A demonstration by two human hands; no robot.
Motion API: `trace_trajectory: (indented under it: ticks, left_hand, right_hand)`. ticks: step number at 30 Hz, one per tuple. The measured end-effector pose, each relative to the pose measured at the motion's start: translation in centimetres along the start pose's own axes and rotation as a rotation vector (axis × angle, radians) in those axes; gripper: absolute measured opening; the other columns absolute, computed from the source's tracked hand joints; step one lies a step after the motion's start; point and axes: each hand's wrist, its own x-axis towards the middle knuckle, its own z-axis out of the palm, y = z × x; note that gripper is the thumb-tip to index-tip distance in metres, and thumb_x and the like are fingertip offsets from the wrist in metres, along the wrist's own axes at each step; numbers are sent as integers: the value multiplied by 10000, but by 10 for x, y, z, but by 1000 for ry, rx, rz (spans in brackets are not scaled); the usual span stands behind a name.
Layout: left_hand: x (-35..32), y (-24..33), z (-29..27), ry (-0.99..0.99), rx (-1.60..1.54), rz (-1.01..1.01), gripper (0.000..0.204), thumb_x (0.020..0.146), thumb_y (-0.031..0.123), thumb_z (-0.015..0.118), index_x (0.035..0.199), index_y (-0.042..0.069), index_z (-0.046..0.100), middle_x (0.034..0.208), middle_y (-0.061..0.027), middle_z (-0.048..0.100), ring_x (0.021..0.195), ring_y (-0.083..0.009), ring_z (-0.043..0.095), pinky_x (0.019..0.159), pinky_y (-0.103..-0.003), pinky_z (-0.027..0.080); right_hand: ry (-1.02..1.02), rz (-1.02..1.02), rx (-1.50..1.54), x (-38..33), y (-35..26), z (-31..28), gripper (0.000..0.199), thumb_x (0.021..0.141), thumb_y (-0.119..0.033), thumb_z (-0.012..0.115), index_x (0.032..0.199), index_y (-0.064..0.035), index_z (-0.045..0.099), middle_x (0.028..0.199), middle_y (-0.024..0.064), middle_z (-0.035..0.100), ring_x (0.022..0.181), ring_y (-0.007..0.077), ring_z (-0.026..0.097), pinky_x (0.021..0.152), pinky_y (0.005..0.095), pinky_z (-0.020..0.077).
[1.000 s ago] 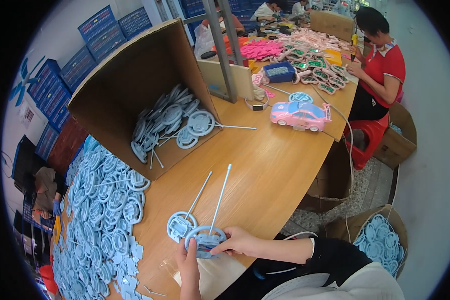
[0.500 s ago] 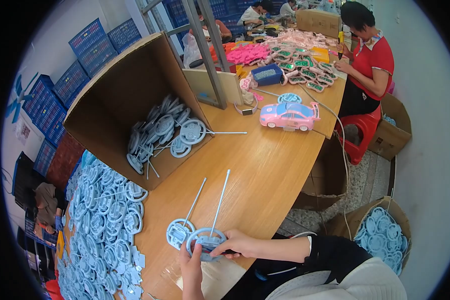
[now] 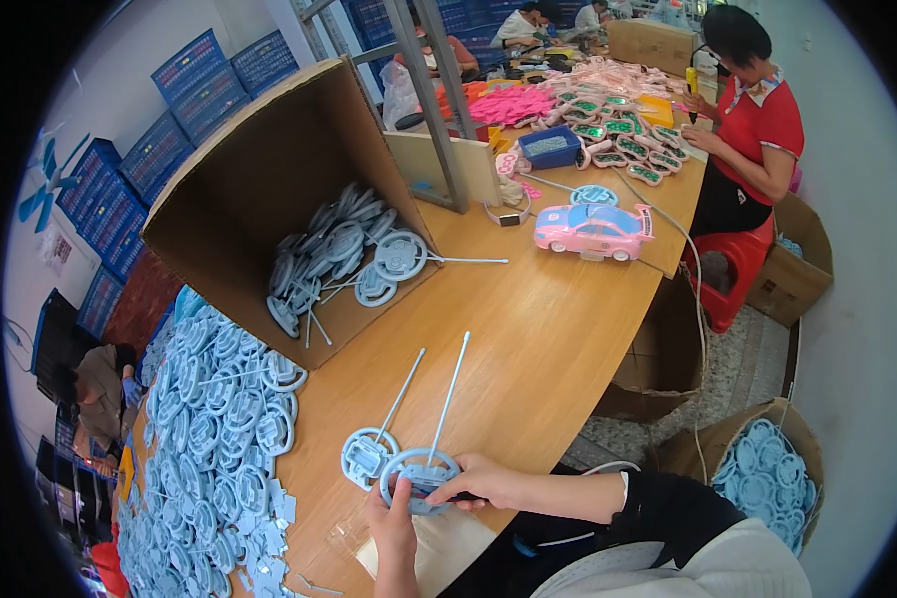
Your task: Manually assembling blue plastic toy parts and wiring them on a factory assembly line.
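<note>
Near the front of the table I hold a light-blue steering-wheel-shaped remote control (image 3: 416, 466) with a long antenna sticking up and away from me. My left hand (image 3: 394, 520) is closed on its near left rim, thumb on top. On its near right side my right hand (image 3: 476, 480) is closed, fingertips at the middle; something dark shows under those fingers, too hidden to name. Just behind and to the left lies a second blue wheel-shaped remote control (image 3: 365, 454), its antenna pointing away. A pale flat sheet (image 3: 439, 548) lies beneath my hands.
Heaped blue wheel parts (image 3: 224, 439) cover the left side. An open cardboard box (image 3: 239, 199) on its side holds more. A pink toy car (image 3: 593, 231) stands farther back. At the right, a person in red (image 3: 762, 125) works beside pink-and-green parts (image 3: 623, 140). A carton (image 3: 767, 478) stands lower right.
The whole view has shifted slightly, so the scene sits farther right. Both hands keep their hold on the remote control. The person at far left has changed posture.
</note>
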Motion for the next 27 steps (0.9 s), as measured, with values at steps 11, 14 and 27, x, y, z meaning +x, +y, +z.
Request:
trace_trajectory:
  ticks: [11,14,27]
  left_hand:
    - [13,59,-102,518,-168,215,236,862,200,535,975,-5,560,878,-42,592,773,-108,564,677,-248,452]
    - [61,118,-180,634,-206,387,324,876,238,499,1068,-23,500,947,-80,576,791,-166,577,690,-261,463]
    - [14,45,-18,55,1155,653,651,680,220,698,1196,-22,384,1250,-224,361,1164,-384,346,962,-425,297]
  right_hand:
    - [57,-11,-344,-8,2,-13,439,689,-154,725,1027,10,499,995,113,568,498,86,515,397,185,345]
    - [99,-27,-324,6,-3,-8,387,716,-134,701,1023,-5,503,962,86,568,528,81,513,431,184,364]
    - [56,-447,87,105,-12,56,286,789,1,549,1055,-11,445,964,87,514,794,123,529,653,225,433]
